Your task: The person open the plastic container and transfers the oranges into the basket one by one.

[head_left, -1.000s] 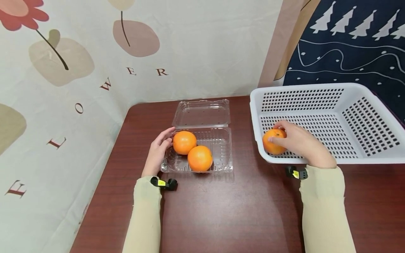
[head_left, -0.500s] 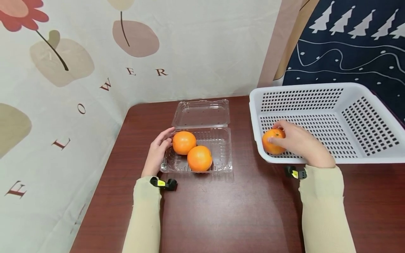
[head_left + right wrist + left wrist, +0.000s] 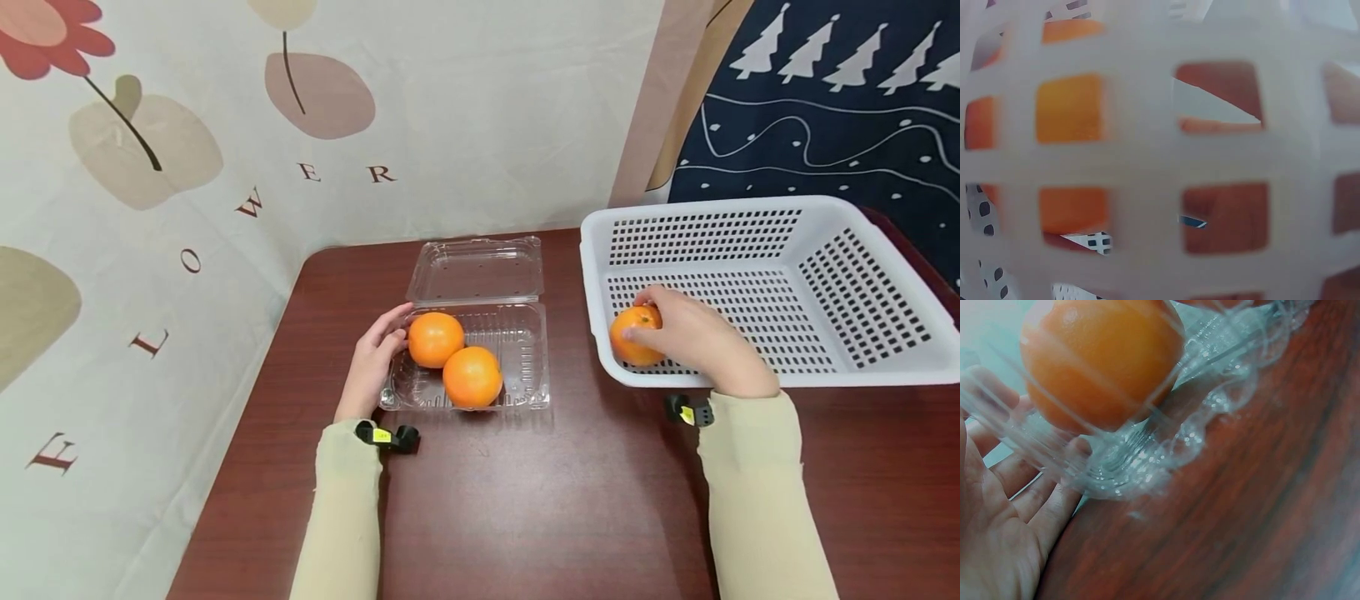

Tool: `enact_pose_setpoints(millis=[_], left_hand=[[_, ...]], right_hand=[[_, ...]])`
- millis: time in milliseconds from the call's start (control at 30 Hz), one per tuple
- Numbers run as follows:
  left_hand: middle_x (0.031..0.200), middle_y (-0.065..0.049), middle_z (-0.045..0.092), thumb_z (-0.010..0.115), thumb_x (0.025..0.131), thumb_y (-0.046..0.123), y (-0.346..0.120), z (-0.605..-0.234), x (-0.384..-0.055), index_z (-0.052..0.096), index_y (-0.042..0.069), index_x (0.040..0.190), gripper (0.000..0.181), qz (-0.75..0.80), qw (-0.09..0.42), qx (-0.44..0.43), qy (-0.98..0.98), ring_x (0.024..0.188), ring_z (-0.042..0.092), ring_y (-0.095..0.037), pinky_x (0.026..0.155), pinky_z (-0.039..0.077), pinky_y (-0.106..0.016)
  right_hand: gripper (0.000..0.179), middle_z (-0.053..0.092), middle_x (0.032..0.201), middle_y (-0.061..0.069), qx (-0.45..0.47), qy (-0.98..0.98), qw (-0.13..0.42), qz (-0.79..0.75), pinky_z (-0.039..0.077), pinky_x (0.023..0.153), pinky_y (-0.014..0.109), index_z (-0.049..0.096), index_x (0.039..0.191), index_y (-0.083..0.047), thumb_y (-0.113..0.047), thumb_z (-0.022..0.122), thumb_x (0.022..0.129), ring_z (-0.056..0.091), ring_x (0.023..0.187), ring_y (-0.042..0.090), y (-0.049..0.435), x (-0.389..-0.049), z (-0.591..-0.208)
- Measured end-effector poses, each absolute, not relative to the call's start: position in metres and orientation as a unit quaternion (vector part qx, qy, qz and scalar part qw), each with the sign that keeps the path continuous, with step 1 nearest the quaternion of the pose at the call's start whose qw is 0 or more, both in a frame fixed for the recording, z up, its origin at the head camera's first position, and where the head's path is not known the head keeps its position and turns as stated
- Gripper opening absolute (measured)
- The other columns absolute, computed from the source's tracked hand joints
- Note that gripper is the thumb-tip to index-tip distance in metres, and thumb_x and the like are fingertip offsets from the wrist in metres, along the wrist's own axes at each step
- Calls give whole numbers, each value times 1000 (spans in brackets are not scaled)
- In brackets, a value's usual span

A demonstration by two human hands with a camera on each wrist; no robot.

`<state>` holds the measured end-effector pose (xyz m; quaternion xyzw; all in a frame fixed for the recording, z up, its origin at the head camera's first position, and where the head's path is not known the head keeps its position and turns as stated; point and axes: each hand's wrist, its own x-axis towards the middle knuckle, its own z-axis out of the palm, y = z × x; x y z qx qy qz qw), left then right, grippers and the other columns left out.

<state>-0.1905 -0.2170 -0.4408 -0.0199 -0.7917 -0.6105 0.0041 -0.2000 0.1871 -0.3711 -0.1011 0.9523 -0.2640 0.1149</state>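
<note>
A clear plastic clamshell box lies with its lid folded back on the table. Two oranges sit inside its tray. My left hand rests against the tray's left wall, fingers loosely extended; in the left wrist view its fingers touch the plastic beside an orange. At the right, my right hand reaches into a white perforated basket and grips an orange near the near-left corner. Through the basket's holes, the right wrist view shows parts of that orange and the hand.
The dark red-brown tabletop extends in front of the box and basket. Behind stands a pale printed cloth, with a navy tree-patterned cloth at the back right. A black wrist camera sits at the left cuff.
My right hand, the orange in it and the basket have shifted slightly to the left. The left hand and the clamshell box have stayed in place.
</note>
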Motion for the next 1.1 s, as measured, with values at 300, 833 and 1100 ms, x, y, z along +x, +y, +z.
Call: enact_pose_setpoints(millis=[300, 833, 1100], left_hand=[[125, -3, 50, 41, 95, 16, -215, -442, -192, 46, 18, 131, 36, -616, 3, -23, -788, 111, 49, -16, 93, 40, -34], [126, -7, 49, 41, 94, 12, -210, -442, -193, 45, 13, 131, 37, -631, 3, -31, -775, 111, 48, -18, 93, 39, -38], [125, -6, 50, 41, 94, 13, -211, -442, -193, 46, 14, 131, 36, -630, 4, -30, -776, 111, 49, -18, 94, 39, -38]], right_hand=[[40, 53, 94, 8, -110, 947, 131, -270, 39, 72, 35, 48, 110, -8, -28, 64, 78, 48, 83, 23, 183, -198, -370], [51, 51, 106, 13, -128, 944, 137, -272, 37, 83, 42, 44, 122, -4, -29, 61, 81, 45, 93, 27, 188, -198, -371], [52, 49, 116, 15, -131, 943, 141, -271, 35, 89, 45, 43, 126, -3, -30, 57, 84, 43, 99, 28, 188, -198, -369]])
